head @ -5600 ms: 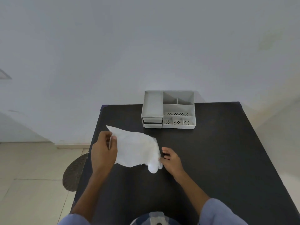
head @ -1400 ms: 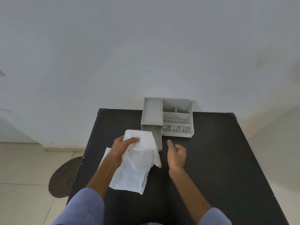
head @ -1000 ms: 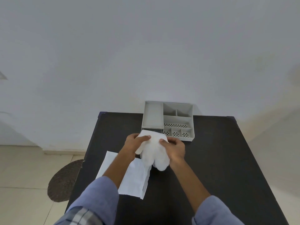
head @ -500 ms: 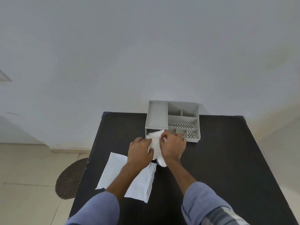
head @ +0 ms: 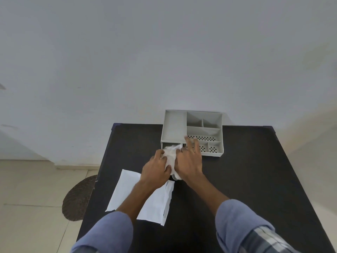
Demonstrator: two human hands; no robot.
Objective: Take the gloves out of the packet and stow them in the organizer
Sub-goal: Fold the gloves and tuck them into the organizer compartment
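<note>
A bundle of white gloves (head: 170, 155) lies at the front left of the grey organizer (head: 175, 126), in its pulled-out drawer, most of which is hidden. My left hand (head: 156, 170) grips the bundle from the left. My right hand (head: 189, 161) presses on it from the right, fingers spread over the organizer's perforated front compartments. The white packet (head: 155, 203) lies flat on the black table (head: 246, 179), under my left forearm.
The organizer stands at the table's far edge against a pale wall. A round dark woven mat (head: 78, 198) lies on the tiled floor to the left of the table. The table's left edge runs close to the packet.
The gloves left the packet, which now lies flat on the table. Both hands carried the bundle forward to the organizer's open drawer and now press it down there.
</note>
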